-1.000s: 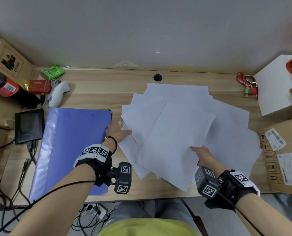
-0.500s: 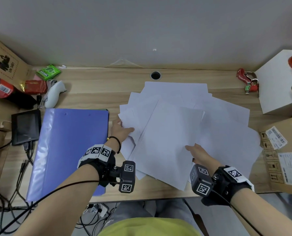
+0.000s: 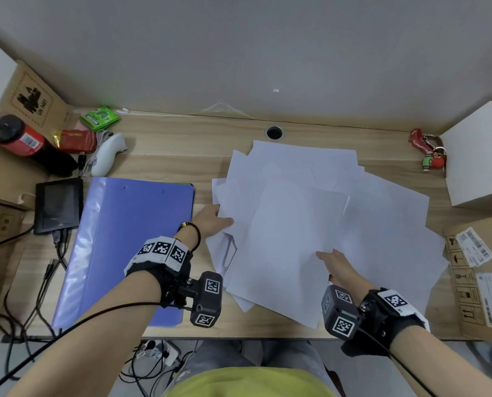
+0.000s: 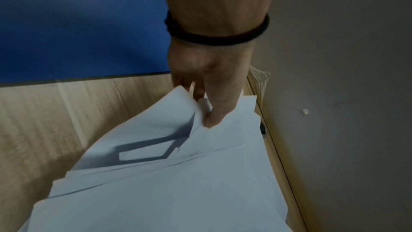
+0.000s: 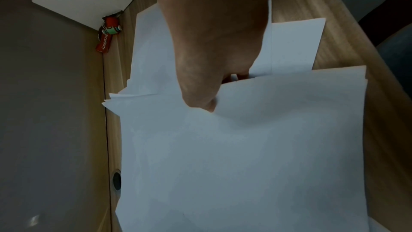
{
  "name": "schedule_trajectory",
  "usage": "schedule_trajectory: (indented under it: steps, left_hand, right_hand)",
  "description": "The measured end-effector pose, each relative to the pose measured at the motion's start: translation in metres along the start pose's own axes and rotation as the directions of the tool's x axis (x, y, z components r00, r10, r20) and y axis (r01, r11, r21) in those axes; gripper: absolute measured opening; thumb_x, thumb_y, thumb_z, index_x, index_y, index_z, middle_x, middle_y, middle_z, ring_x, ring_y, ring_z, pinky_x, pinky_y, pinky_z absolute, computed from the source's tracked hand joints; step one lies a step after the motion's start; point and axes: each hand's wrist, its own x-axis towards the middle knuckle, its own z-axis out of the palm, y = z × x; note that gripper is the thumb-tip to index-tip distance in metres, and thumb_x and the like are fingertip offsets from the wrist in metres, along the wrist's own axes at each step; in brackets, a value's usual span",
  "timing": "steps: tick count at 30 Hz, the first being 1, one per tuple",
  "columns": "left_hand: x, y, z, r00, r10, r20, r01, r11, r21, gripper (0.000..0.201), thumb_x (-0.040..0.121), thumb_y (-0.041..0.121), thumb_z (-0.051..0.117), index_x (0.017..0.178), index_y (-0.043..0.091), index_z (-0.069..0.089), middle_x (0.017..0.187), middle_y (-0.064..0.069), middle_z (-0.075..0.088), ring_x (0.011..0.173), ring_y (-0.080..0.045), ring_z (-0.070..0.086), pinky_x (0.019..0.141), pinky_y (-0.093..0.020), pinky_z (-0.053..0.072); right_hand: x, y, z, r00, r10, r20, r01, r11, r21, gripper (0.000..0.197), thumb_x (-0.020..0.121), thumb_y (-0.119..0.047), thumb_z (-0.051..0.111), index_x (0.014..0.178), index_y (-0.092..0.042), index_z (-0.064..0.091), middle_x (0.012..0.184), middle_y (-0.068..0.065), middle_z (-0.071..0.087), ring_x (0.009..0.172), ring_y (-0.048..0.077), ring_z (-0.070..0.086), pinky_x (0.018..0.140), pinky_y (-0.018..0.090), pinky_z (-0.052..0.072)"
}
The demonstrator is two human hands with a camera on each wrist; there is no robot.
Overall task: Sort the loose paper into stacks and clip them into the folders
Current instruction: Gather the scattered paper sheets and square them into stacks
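Several white sheets of loose paper (image 3: 310, 213) lie fanned over the middle and right of the wooden desk (image 3: 167, 150). A blue folder (image 3: 124, 247) lies shut on the left. My left hand (image 3: 214, 219) pinches the left edges of the sheets (image 4: 200, 147), thumb on top and fingers underneath. My right hand (image 3: 335, 263) pinches the right edge of the top sheets (image 5: 245, 147), thumb above, fingers tucked below. Both hands hold the same loose bundle, which is lifted a little at its edges.
A small black screen (image 3: 58, 207), a white controller (image 3: 107, 153), a red bottle (image 3: 24, 141) and snack packets crowd the far left. A white box (image 3: 477, 156) and a cardboard box (image 3: 485, 270) stand right, red key straps (image 3: 426, 150) beside them. A cable hole (image 3: 274, 132) lies behind the paper.
Both hands have drawn the sheets closer together and turned the top sheets more upright. My right hand has slid inward to the left along the paper.
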Motion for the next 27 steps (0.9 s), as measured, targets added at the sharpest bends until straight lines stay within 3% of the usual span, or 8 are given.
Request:
schedule_trajectory:
  steps: [3, 5, 8, 12, 17, 22, 23, 27]
  left_hand:
    - [-0.009, 0.002, 0.001, 0.998, 0.044, 0.054, -0.04, 0.996, -0.078, 0.039, 0.096, 0.019, 0.053, 0.134, 0.011, 0.05, 0.132, -0.005, 0.057, 0.121, -0.024, 0.053, 0.101, -0.034, 0.044]
    - [-0.013, 0.004, -0.001, 0.997, 0.079, -0.019, -0.081, 0.99, -0.113, 0.039, 0.095, 0.021, 0.057, 0.133, 0.012, 0.052, 0.128, 0.002, 0.057, 0.122, -0.018, 0.051, 0.102, -0.033, 0.043]
    - [-0.026, 0.019, -0.009, 0.985, 0.15, -0.082, -0.163, 0.967, -0.196, 0.033, 0.092, 0.019, 0.062, 0.123, 0.011, 0.06, 0.121, 0.004, 0.062, 0.114, -0.013, 0.054, 0.09, -0.024, 0.047]
    - [-0.048, 0.052, -0.018, 0.96, 0.257, -0.114, -0.279, 0.925, -0.26, 0.02, 0.089, 0.017, 0.065, 0.108, 0.012, 0.066, 0.104, -0.003, 0.07, 0.088, -0.016, 0.068, 0.071, -0.019, 0.055]
    - [-0.073, 0.091, -0.032, 0.909, 0.378, -0.174, -0.411, 0.88, -0.238, 0.01, 0.084, 0.013, 0.069, 0.091, 0.007, 0.064, 0.096, -0.011, 0.072, 0.073, -0.015, 0.067, 0.064, -0.024, 0.054]
    - [-0.106, 0.128, -0.051, 0.842, 0.497, -0.207, -0.537, 0.806, -0.25, 0.013, 0.08, 0.009, 0.071, 0.075, 0.017, 0.063, 0.078, -0.002, 0.07, 0.061, -0.008, 0.064, 0.056, -0.019, 0.051]
    - [-0.115, 0.135, -0.056, 0.819, 0.536, -0.204, -0.573, 0.779, -0.254, 0.015, 0.081, 0.008, 0.071, 0.075, 0.018, 0.062, 0.075, -0.001, 0.068, 0.06, -0.007, 0.062, 0.055, -0.017, 0.05]
    - [-0.149, 0.163, -0.077, 0.673, 0.701, -0.236, -0.733, 0.589, -0.341, 0.011, 0.084, 0.006, 0.07, 0.081, 0.015, 0.064, 0.074, 0.005, 0.066, 0.066, -0.008, 0.061, 0.063, -0.02, 0.051]
  right_hand:
    - [0.002, 0.002, 0.002, 1.0, -0.019, -0.021, 0.019, 1.0, -0.009, 0.052, 0.098, -0.015, 0.048, 0.144, -0.001, 0.027, 0.13, 0.015, 0.048, 0.116, 0.036, 0.052, 0.101, 0.045, 0.043]
    - [0.004, 0.004, 0.002, 1.0, -0.025, -0.018, 0.025, 1.0, -0.009, 0.048, 0.099, -0.014, 0.047, 0.142, 0.0, 0.03, 0.117, 0.012, 0.049, 0.102, 0.032, 0.055, 0.084, 0.039, 0.046]
    - [0.0, 0.005, 0.003, 0.998, -0.05, -0.026, 0.05, 0.999, 0.001, 0.051, 0.099, -0.014, 0.046, 0.144, -0.001, 0.026, 0.111, 0.012, 0.049, 0.088, 0.027, 0.054, 0.066, 0.032, 0.044]
    - [0.0, 0.008, 0.003, 0.996, -0.077, -0.053, 0.075, 0.997, -0.032, 0.056, 0.1, -0.012, 0.045, 0.147, 0.0, 0.019, 0.138, 0.02, 0.044, 0.079, 0.022, 0.051, 0.055, 0.027, 0.037]
    - [-0.006, 0.004, 0.009, 0.994, -0.085, -0.069, 0.082, 0.996, -0.036, 0.059, 0.099, -0.01, 0.046, 0.149, -0.001, 0.016, 0.141, 0.022, 0.042, 0.093, 0.026, 0.049, 0.057, 0.029, 0.039]
    - [-0.007, 0.005, 0.012, 0.993, -0.081, -0.089, 0.078, 0.996, -0.036, 0.062, 0.099, -0.013, 0.047, 0.15, -0.002, 0.014, 0.142, 0.019, 0.041, 0.123, 0.037, 0.046, 0.085, 0.035, 0.039]
    - [-0.008, 0.005, 0.012, 0.991, -0.099, -0.093, 0.096, 0.995, -0.04, 0.058, 0.099, -0.013, 0.047, 0.148, -0.001, 0.018, 0.135, 0.02, 0.046, 0.117, 0.037, 0.049, 0.08, 0.033, 0.038]
    - [-0.02, 0.0, 0.016, 0.99, -0.123, -0.074, 0.116, 0.988, -0.097, 0.034, 0.097, -0.008, 0.047, 0.128, 0.006, 0.047, 0.082, 0.012, 0.057, 0.058, 0.022, 0.055, 0.042, 0.02, 0.041]
